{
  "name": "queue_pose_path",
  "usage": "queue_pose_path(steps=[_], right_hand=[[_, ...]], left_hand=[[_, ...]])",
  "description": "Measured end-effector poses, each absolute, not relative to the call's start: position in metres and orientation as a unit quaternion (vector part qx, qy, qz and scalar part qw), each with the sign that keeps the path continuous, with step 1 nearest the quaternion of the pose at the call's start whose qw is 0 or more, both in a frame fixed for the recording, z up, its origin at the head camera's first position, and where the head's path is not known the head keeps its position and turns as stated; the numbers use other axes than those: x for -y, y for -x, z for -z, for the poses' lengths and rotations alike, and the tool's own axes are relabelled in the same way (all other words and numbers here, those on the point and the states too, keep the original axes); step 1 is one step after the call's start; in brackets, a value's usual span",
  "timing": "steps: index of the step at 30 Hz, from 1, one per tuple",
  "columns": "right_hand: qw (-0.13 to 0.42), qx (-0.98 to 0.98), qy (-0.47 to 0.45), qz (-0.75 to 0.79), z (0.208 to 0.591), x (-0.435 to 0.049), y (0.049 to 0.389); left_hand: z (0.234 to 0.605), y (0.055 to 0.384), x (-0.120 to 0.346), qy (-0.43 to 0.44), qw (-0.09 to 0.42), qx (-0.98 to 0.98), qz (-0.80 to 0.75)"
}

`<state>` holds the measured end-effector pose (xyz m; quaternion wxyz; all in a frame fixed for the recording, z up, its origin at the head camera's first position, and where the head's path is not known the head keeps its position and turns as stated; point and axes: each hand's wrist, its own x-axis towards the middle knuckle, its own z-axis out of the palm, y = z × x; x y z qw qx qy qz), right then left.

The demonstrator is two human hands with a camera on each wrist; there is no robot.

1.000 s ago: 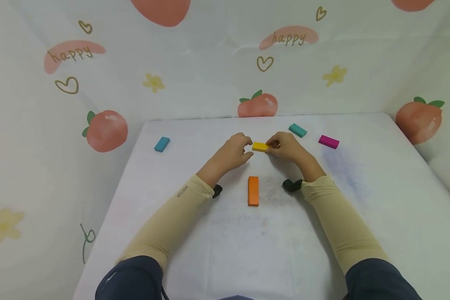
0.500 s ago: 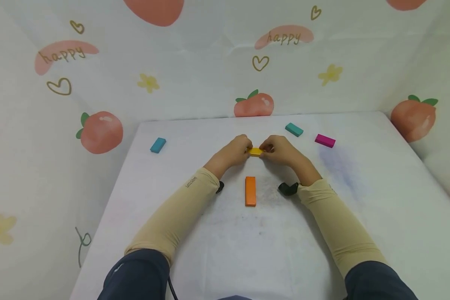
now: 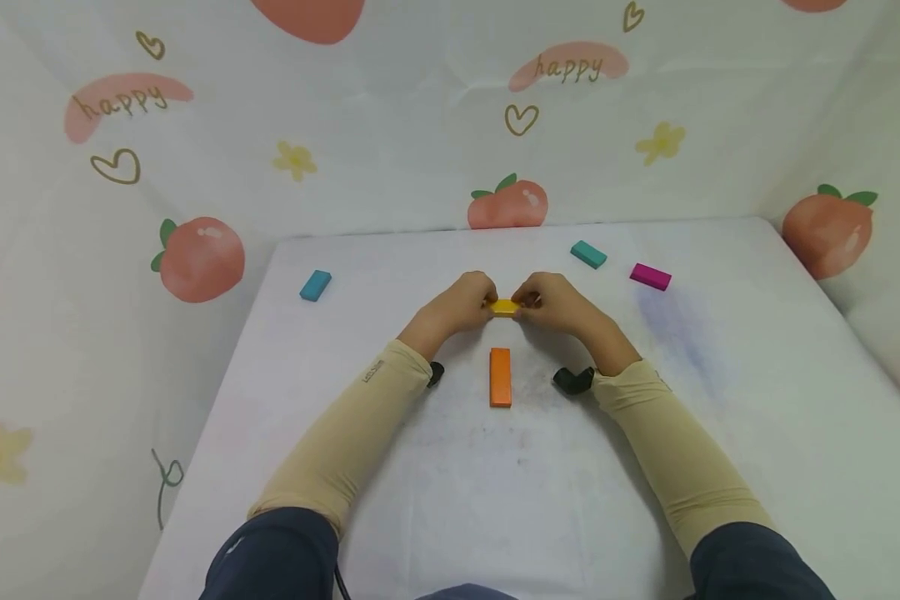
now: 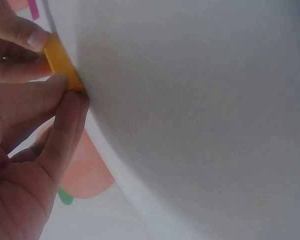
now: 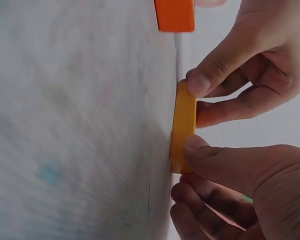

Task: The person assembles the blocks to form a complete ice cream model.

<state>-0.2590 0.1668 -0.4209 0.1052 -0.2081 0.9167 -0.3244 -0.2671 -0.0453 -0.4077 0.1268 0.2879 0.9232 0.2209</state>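
A yellow block [image 3: 504, 308] lies crosswise between both hands, low over the white table. My left hand [image 3: 459, 305] pinches its left end between thumb and fingers. At the opposite end, the thumb and fingers of my right hand [image 3: 558, 307] pinch it too. The right wrist view shows the yellow block [image 5: 183, 127] close to the tabletop, a thumb on its near face at each end. Nearer the body, an orange block [image 3: 500, 377] lies lengthwise, its far end just below the yellow one.
A blue block [image 3: 316, 285] lies at the back left of the table [image 3: 450, 500]. Toward the back right are a teal block [image 3: 588, 254] and a magenta block [image 3: 651, 277]. A printed cloth [image 3: 390, 125] hangs behind the table.
My left hand, earlier apart from the yellow block, has taken hold of its left end. The block has come slightly left and nearer the body, with the right hand still holding it.
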Motion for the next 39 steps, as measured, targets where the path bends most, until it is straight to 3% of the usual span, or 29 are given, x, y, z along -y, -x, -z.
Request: queue_pose_path(steps=[19, 30, 39], right_hand=[[0.121, -0.911, 0.233, 0.319, 0.418, -0.156, 0.233], [0.111, -0.908, 0.262, 0.308, 0.418, -0.159, 0.223], [0.134, -0.903, 0.261, 0.314, 0.416, -0.157, 0.218]], left_hand=[[0.404, 0.232, 0.057, -0.258, 0.147, -0.924, -0.240], [0.396, 0.223, 0.056, -0.257, 0.164, -0.921, -0.240], [0.399, 0.217, 0.061, -0.213, 0.190, -0.920, -0.268]])
